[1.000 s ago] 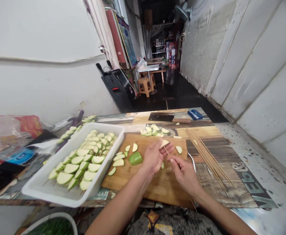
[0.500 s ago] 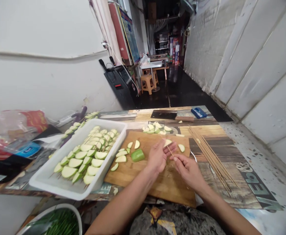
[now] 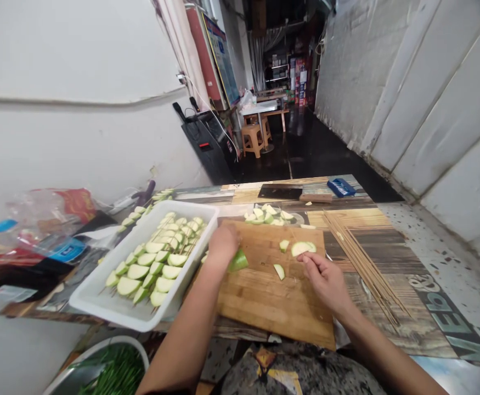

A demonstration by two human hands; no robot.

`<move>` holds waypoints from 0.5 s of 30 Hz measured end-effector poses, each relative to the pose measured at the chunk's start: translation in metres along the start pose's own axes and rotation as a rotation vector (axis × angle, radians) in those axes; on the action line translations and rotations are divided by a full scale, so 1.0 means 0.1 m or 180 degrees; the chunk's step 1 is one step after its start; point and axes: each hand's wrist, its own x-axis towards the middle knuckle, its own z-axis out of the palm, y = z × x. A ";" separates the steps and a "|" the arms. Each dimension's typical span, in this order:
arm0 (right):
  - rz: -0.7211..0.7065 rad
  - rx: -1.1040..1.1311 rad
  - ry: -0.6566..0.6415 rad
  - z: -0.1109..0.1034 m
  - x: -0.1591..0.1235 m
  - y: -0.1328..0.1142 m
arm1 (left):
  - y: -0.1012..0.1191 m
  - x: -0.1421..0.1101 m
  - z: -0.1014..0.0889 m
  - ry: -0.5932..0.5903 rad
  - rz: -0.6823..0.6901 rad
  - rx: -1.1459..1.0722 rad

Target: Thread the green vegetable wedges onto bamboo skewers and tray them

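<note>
My right hand [image 3: 325, 278] is closed in a pinch on a thin bamboo skewer [image 3: 299, 257] at the right of the wooden cutting board [image 3: 264, 307]. By its tip are pale, green-skinned vegetable slices [image 3: 303, 248]; how many are threaded I cannot make out. My left hand [image 3: 223, 242] reaches over the board's left edge, its fingers hidden and slightly blurred. Beside it lies a green end piece of vegetable [image 3: 238, 260]. Two small slices, one of them a half-round slice [image 3: 279, 271], rest mid-board. Left of my left hand, the white plastic tray [image 3: 112, 317] holds many skewered slices [image 3: 153, 258].
Several loose skewers [image 3: 363, 269] lie right of the board. Behind it are a pile of cut slices [image 3: 267, 214], a cleaver [image 3: 281, 191] and a blue packet [image 3: 340, 187]. Plastic bags [image 3: 54, 219] sit far left; a bowl of green vegetables [image 3: 108, 373] stands below the table.
My left hand has left the skewer and moved left over the slices beside the tray. My right hand still pinches the skewer, now lower and further right. Small slices now lie mid-board.
</note>
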 end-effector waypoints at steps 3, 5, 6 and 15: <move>-0.0034 0.0015 -0.0086 0.02 -0.01 -0.03 | -0.15 0.13 0.02 -0.0266 0.0194 -0.0074; -0.0042 0.0012 -0.0149 0.02 -0.01 -0.03 | -0.17 0.18 0.05 -0.0361 0.0399 -0.0229; -0.0046 0.0014 -0.0179 0.02 -0.01 -0.03 | -0.17 0.19 0.06 -0.0374 0.0476 -0.0323; -0.0413 -0.0222 -0.0692 0.05 -0.09 -0.15 | 0.14 0.12 0.10 -0.0074 -0.0278 -0.3527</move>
